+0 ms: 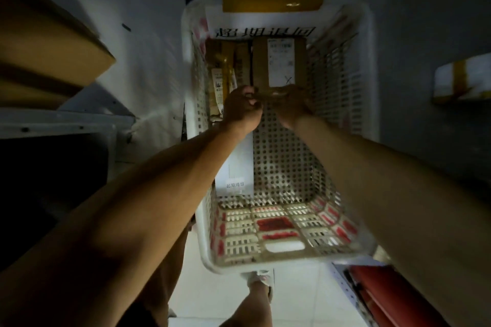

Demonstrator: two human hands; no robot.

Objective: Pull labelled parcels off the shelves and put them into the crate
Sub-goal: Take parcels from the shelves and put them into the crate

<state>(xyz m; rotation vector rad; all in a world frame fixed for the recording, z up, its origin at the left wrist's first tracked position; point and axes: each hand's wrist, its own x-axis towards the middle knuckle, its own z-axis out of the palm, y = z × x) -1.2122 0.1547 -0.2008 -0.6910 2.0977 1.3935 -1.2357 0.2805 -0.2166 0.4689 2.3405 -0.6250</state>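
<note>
Dim room, pale tiled floor [297, 300] — both hands' fingers [248, 99] pinch a parcel [279, 64] at 12 o'clock in the crate [342, 82].

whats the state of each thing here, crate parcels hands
crate: upright, partly filled at the far end
labelled parcel: in the crate, label up, both hands at its near edge
left hand: fingers curled at the parcel's corner
right hand: gripping the parcel's edge
thin parcels: on edge beside it

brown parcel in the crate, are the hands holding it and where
Both hands meet at the near end of the labelled brown parcel inside the white crate. The right hand grips that end; the left hand is curled beside it, its hold unclear.
</note>
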